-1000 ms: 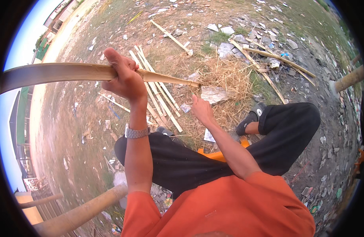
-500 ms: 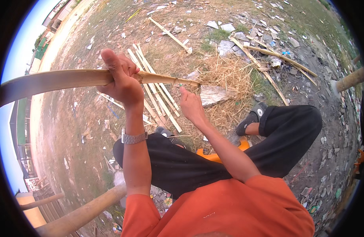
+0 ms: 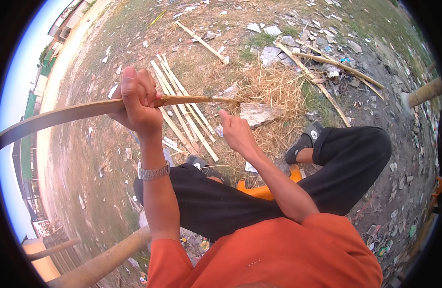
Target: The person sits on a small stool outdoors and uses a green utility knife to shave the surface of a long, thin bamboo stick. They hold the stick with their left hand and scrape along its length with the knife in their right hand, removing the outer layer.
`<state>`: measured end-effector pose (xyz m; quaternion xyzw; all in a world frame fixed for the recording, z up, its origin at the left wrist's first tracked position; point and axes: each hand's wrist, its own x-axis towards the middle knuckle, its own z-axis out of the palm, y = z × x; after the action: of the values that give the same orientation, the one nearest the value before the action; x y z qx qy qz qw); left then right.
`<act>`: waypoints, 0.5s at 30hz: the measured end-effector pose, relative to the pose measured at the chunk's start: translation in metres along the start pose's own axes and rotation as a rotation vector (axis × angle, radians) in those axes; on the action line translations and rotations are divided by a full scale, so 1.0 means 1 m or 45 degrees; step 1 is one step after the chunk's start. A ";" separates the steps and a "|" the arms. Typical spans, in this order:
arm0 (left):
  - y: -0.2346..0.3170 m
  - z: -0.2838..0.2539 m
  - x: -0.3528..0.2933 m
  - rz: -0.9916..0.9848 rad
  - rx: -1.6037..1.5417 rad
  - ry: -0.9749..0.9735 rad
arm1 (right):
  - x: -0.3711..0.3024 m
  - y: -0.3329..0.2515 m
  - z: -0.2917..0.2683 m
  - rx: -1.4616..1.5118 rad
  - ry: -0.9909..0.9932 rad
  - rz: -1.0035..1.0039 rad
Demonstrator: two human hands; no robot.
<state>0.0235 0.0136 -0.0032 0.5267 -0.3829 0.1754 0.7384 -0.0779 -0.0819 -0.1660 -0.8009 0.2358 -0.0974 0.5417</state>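
Observation:
A long split bamboo strip (image 3: 182, 100) crosses in front of me, its left end curving out to the rim. My left hand (image 3: 137, 101), with a metal-band watch at the wrist, is closed around it with the thumb raised. Its right tip comes to the edge of a weathered wooden block (image 3: 259, 114). Just below that tip, my right hand (image 3: 237, 132) is closed on a slim tool with a small green part (image 3: 218, 109). The tool meets the strip's underside; its kind is mostly hidden by the fingers.
Straw and shavings (image 3: 273, 84) surround the block. Several pale bamboo strips (image 3: 182, 108) lie on the ground beyond my left knee, and longer poles (image 3: 338, 65) lie at the far right. Under my legs is an orange plastic seat (image 3: 259, 192). A thick bamboo pole (image 3: 106, 254) stands at the lower left.
My left hand has shifted a little left and turned, so the strip now shows more of its narrow edge. Its left end hangs lower. The right hand has barely moved.

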 end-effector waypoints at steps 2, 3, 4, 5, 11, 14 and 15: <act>0.001 0.004 -0.004 -0.029 -0.005 -0.028 | -0.011 -0.031 -0.007 0.162 0.060 -0.197; 0.000 0.005 -0.005 -0.034 -0.010 -0.043 | -0.014 -0.037 -0.004 0.188 0.064 -0.197; 0.000 0.007 -0.004 -0.012 -0.019 -0.060 | -0.018 -0.043 -0.001 0.213 0.074 -0.202; -0.001 0.007 -0.004 0.009 -0.029 -0.077 | -0.020 -0.045 -0.001 0.239 0.083 -0.207; -0.004 -0.010 0.001 -0.008 -0.080 -0.071 | -0.005 0.000 0.014 -0.015 0.079 -0.015; -0.002 -0.005 -0.003 0.014 -0.076 -0.106 | -0.001 -0.024 0.008 0.041 0.123 -0.127; 0.000 -0.002 -0.003 0.022 -0.069 -0.122 | -0.003 -0.026 0.011 0.079 0.161 -0.175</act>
<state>0.0224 0.0158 -0.0062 0.5108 -0.4269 0.1460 0.7318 -0.0691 -0.0641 -0.1466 -0.7903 0.2108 -0.1920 0.5424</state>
